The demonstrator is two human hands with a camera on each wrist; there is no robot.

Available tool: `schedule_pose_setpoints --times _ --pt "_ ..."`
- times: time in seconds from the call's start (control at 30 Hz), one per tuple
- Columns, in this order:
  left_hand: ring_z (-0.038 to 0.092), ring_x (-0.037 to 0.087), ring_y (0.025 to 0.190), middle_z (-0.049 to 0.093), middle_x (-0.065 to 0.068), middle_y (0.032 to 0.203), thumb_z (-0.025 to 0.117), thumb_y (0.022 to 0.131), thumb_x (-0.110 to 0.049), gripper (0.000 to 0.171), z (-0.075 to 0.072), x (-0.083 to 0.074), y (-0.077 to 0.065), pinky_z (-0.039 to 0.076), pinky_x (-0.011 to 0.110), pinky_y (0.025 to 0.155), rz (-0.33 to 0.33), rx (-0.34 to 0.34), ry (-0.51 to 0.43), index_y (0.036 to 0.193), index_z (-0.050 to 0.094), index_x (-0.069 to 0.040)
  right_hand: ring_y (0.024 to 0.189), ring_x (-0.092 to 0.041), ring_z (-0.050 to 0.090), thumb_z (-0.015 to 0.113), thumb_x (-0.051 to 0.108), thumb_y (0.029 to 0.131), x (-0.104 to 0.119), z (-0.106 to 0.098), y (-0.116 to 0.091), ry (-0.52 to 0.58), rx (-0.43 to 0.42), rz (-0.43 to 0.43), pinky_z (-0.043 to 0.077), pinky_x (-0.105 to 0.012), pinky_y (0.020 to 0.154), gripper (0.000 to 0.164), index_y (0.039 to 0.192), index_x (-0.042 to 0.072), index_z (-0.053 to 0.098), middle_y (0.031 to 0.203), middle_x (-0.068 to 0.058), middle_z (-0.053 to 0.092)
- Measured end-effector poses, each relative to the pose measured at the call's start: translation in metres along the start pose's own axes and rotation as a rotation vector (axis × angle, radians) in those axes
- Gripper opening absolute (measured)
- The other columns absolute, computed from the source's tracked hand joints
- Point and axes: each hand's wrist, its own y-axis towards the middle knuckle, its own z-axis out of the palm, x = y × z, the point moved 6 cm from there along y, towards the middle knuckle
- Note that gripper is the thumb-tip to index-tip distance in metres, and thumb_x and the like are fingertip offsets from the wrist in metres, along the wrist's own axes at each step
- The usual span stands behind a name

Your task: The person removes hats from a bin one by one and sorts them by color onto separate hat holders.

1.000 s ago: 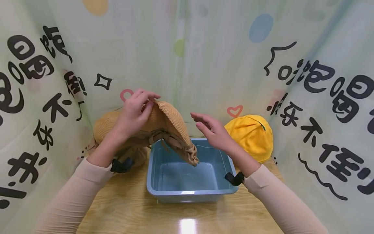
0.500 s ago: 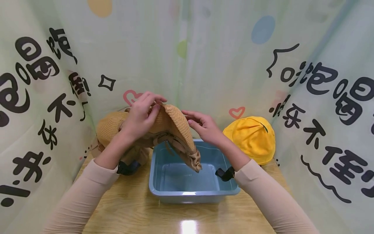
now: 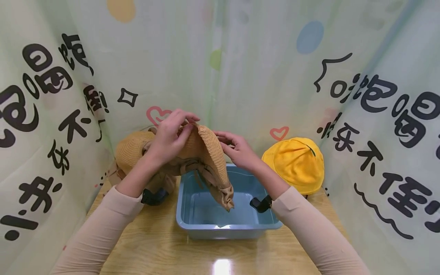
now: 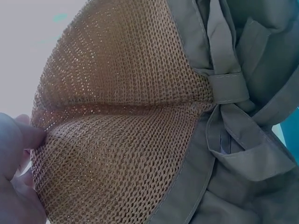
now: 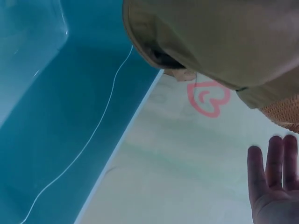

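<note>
My left hand point(image 3: 168, 139) pinches the top edge of a tan woven sun hat point(image 3: 214, 156), which hangs partly over a blue plastic basin point(image 3: 220, 227). In the left wrist view, the thumb and fingers point(image 4: 28, 137) grip the knitted crown point(image 4: 126, 60); a khaki fabric band with a bow point(image 4: 247, 144) runs beside it. My right hand point(image 3: 238, 151) is at the hat's right side with fingers extended. In the right wrist view, the fingers of that hand point(image 5: 275, 189) are straight, just below the hat's fabric point(image 5: 219, 42); whether they touch it I cannot tell.
A yellow cloth hat point(image 3: 295, 166) sits right of the basin. Another tan woven hat point(image 3: 130, 151) lies at the left, partly behind my left arm. A thin white line point(image 5: 93, 135) crosses the basin's inner wall. Printed curtains point(image 3: 247, 76) surround the wooden table point(image 3: 161, 252).
My right hand has moved left up to the side of the hat. The hat and my left hand have shifted slightly right, and the hat's lower end hangs lower over the basin.
</note>
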Motion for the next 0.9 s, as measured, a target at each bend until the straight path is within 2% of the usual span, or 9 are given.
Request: schedule_pose_setpoints --times 0.17,0.27,0.33,0.47,0.57,0.63,0.8,0.9 --pt "0.056 0.020 0.086 0.065 0.011 0.101 0.059 0.096 0.003 0.017 0.002 0.000 0.000 0.045 0.032 0.073 0.009 0.000 -0.027 0.109 0.069 -0.003 0.124 -0.026 0.058 0.057 0.015 0.102 -0.002 0.002 0.002 0.056 -0.023 0.014 0.047 -0.046 0.104 0.037 0.138 0.007 0.057 0.135 -0.011 0.061" --pt "0.059 0.020 0.091 0.066 0.011 0.102 0.060 0.096 0.003 0.016 0.006 0.002 0.000 0.046 0.032 0.076 0.010 0.001 -0.044 0.107 0.069 -0.002 0.124 -0.027 0.058 0.058 0.013 0.101 -0.004 0.004 0.003 0.074 -0.039 0.010 0.048 -0.046 0.104 0.038 0.139 0.005 0.057 0.134 -0.013 0.062" --pt "0.060 0.020 0.093 0.066 0.010 0.102 0.060 0.096 0.003 0.015 0.009 0.004 0.001 0.047 0.032 0.077 0.009 0.004 -0.052 0.106 0.070 -0.003 0.120 -0.028 0.060 0.059 0.011 0.100 -0.006 0.004 0.003 0.067 -0.063 0.015 0.050 -0.045 0.101 0.037 0.137 0.003 0.059 0.129 -0.016 0.064" --pt "0.060 0.018 0.092 0.067 0.009 0.103 0.061 0.095 0.002 0.014 0.013 0.005 0.003 0.048 0.030 0.077 0.000 0.005 -0.054 0.105 0.070 -0.003 0.108 -0.031 0.064 0.063 0.006 0.098 0.003 0.002 0.000 0.046 -0.115 0.028 0.055 -0.032 0.089 0.028 0.124 -0.004 0.065 0.117 -0.021 0.068" --pt "0.060 0.017 0.090 0.067 0.008 0.102 0.063 0.095 0.001 0.012 0.014 0.006 0.003 0.048 0.030 0.075 -0.009 0.000 -0.053 0.104 0.070 -0.003 0.100 -0.028 0.066 0.065 0.006 0.096 0.004 0.002 -0.001 0.039 -0.128 0.021 0.054 -0.025 0.081 0.023 0.117 -0.004 0.068 0.111 -0.021 0.070" --pt "0.060 0.017 0.088 0.068 0.008 0.102 0.064 0.095 0.000 0.010 0.014 0.006 0.004 0.049 0.031 0.074 -0.016 -0.004 -0.050 0.103 0.070 -0.003 0.094 -0.024 0.068 0.065 0.007 0.096 -0.006 0.002 0.001 0.049 -0.135 0.010 0.055 -0.025 0.079 0.021 0.114 -0.003 0.069 0.107 -0.020 0.071" --pt "0.059 0.019 0.087 0.068 0.009 0.101 0.067 0.093 -0.003 0.009 0.016 0.010 0.003 0.048 0.033 0.075 -0.050 -0.025 -0.032 0.102 0.070 -0.004 0.080 -0.015 0.070 0.064 0.005 0.097 -0.011 0.003 -0.001 0.169 -0.156 0.005 0.060 -0.032 0.077 0.018 0.108 -0.008 0.069 0.096 -0.015 0.071" --pt "0.058 0.024 0.100 0.064 0.010 0.107 0.071 0.091 -0.006 0.012 0.016 0.012 0.000 0.045 0.038 0.086 -0.094 -0.041 0.011 0.103 0.070 -0.006 0.082 -0.012 0.070 0.063 0.004 0.097 -0.016 0.004 -0.002 0.276 -0.173 0.034 0.060 -0.035 0.078 0.020 0.109 -0.011 0.066 0.093 -0.007 0.070"
